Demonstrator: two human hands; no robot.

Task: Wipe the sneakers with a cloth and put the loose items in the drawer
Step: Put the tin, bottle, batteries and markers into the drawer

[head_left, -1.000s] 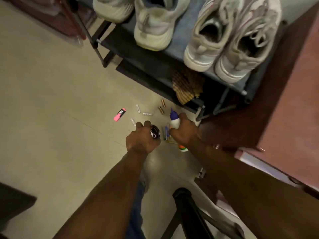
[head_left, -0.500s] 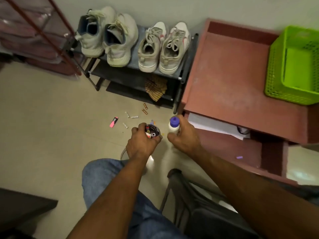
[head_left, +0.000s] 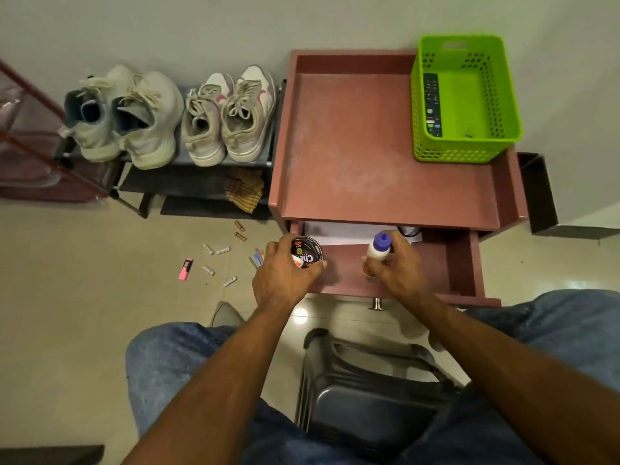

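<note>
Head view: left hand (head_left: 281,280) fingers (head_left: 320,264) grasp round polish tin (head_left: 307,252) and right hand (head_left: 401,263) fingers grasp purple-capped bottle (head_left: 378,249), both over open drawer (head_left: 466,260), batteries (head_left: 216,251) and pink highlighter (head_left: 185,264) on floor left of the fingers.

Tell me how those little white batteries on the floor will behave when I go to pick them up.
The white batteries are small smooth cylinders lying flat on glossy tile, so they will probably roll if nudged sideways. They look rigid and easy to pinch, though likely slippery.
</note>
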